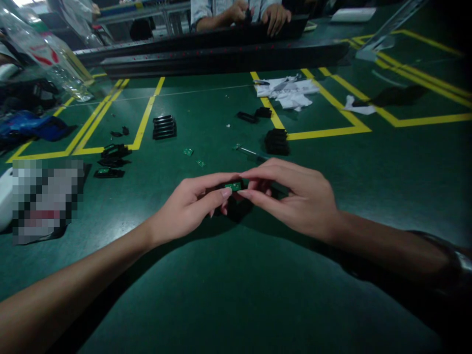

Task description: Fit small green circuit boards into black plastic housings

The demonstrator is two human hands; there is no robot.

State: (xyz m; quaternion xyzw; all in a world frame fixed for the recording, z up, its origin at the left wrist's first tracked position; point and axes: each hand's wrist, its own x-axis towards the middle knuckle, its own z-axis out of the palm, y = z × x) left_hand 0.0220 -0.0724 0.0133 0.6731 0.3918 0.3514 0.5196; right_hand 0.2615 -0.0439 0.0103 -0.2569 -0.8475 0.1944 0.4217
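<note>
A small green circuit board [233,187] is pinched between my two hands above the green table. My left hand [195,199] grips its left end with thumb and fingers. At the other end, my right hand [295,194] has its thumb and forefinger closed on the board's edge. Whether a black casing lies beneath the board is hard to tell, as my fingers hide it. Just beyond my right hand lies a thin screwdriver-like tool [251,152], partly covered by that hand. Two loose green boards, one of them a circuit board piece [188,152], lie farther off.
Black plastic casings stand in a stack [164,127], with a second pile [276,141] at right and more casings [110,161] at left. Crumpled white paper [287,91] lies beyond. Long black rails [221,56] cross the back, where another person's hands [276,18] work. Plastic bottles [55,59] stand left.
</note>
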